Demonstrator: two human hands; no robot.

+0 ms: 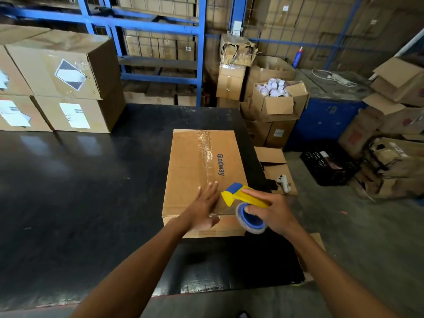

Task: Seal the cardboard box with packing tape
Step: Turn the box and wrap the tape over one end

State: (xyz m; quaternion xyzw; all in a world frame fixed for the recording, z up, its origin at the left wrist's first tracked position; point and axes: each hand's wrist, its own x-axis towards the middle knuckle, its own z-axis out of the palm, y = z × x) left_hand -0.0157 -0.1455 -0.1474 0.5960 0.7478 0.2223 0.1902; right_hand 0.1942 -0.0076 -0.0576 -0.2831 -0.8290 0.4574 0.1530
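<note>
centrally, the cardboard box (202, 171) is set on the black counter (68, 191), clear tape (205, 152) laid along its top. the left hand (204, 207) is spread flat on its near edge, holding nothing. the right hand (273, 212) is closed around a yellow-blue tape dispenser (243, 203) at the box's lower right corner.

I am standing at a black table (68, 191) with a glossy, scuffed top, and the box (197, 171) I am sealing lies flat on it close to its right edge, a strip of clear tape (205, 152) along its top seam. Far to the left of that box, at the table's back edge, a stack of larger boxes (62, 81) with white labels sits directly on the tabletop.
</note>
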